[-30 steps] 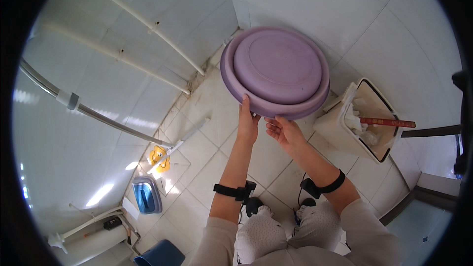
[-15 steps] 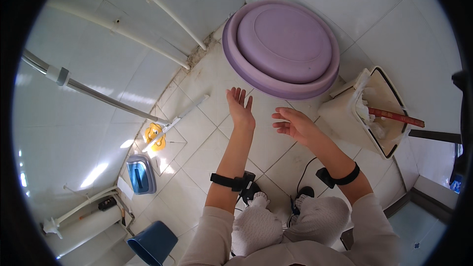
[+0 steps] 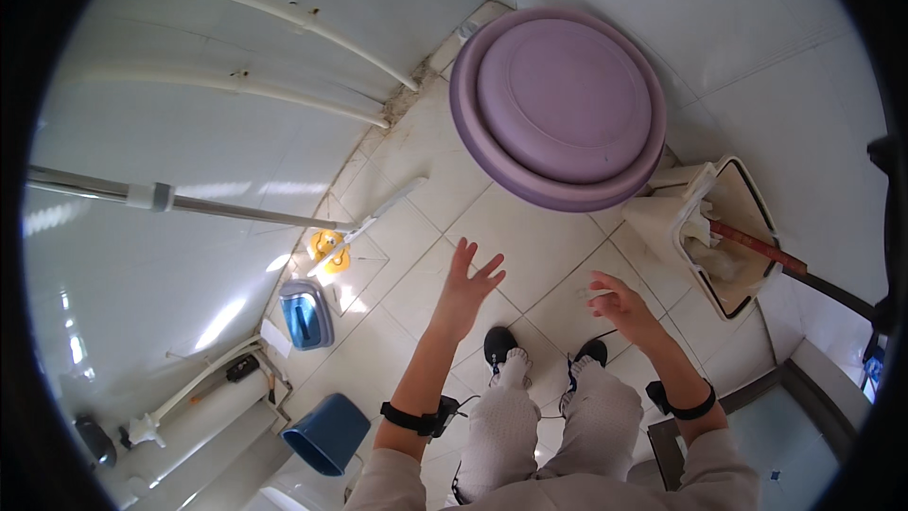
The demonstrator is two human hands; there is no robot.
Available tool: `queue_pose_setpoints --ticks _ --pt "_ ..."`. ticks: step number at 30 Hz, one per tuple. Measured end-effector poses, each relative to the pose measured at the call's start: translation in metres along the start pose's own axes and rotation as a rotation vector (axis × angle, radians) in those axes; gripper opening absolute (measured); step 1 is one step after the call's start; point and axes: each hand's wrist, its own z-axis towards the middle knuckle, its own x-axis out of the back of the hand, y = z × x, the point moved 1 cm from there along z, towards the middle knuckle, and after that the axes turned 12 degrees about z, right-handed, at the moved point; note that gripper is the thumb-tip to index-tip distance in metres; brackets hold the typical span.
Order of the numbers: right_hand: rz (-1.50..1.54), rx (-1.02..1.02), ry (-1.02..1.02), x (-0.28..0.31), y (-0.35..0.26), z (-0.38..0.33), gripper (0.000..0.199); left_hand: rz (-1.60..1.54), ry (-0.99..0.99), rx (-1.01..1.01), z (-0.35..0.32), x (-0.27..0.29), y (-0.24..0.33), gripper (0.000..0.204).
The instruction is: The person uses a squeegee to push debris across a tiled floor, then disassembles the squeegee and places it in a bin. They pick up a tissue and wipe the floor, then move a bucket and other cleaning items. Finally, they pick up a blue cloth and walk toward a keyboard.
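Observation:
My left hand (image 3: 465, 286) hovers over the tiled floor with its fingers spread, and it holds nothing. To its right my right hand (image 3: 620, 307) is also in the air, fingers apart and slightly curled, with nothing in it. Both forearms wear black straps. Beyond the hands, a large round purple basin (image 3: 566, 104) rests at the far corner against the walls. The right hand is nearest to a cream waste bin (image 3: 662, 218), which has white crumpled material and a red stick-like item (image 3: 757, 246) in it. Neither hand touches anything.
On the left a squeegee (image 3: 378, 213) with a long metal pole (image 3: 218, 213) leans on the wall, beside a yellow flower-shaped drain piece (image 3: 329, 251). A blue-grey box (image 3: 305, 315) and a dark blue bin (image 3: 328, 433) stand nearer. White pipes (image 3: 284, 95) run along the left wall.
Both hands have drawn back toward me and moved farther apart. The left fingers have spread. My view has shifted, so the basin appears farther right.

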Motion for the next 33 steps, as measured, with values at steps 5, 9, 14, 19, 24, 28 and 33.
queue_pose_setpoints --ticks 5,9,14,19,24,28,33 --pt "-0.237 -0.002 0.223 0.007 -0.031 -0.052 0.044 -0.165 0.053 0.127 -0.061 -0.006 0.015 0.057" --pt "-0.569 -0.041 0.341 0.003 -0.042 -0.099 0.045 -0.015 0.083 0.269 -0.114 -0.012 0.031 0.058" --pt "-0.98 -0.024 0.305 -0.015 -0.065 -0.144 0.051 0.135 0.011 0.25 -0.168 -0.026 0.074 0.07" --pt "-0.911 0.033 0.395 -0.056 -0.11 -0.187 0.052 0.116 -0.209 0.212 -0.205 -0.038 0.094 0.065" --pt "-0.719 0.101 0.549 -0.096 -0.173 -0.24 0.049 -0.091 -0.217 0.282 -0.256 -0.102 0.141 0.057" --pt "-0.432 0.288 0.575 -0.15 -0.235 -0.267 0.049 -0.141 -0.332 0.308 -0.295 -0.157 0.165 0.062" --pt "-0.614 0.501 0.483 -0.192 -0.269 -0.306 0.046 -0.208 -0.559 0.444 -0.346 -0.22 0.179 0.067"
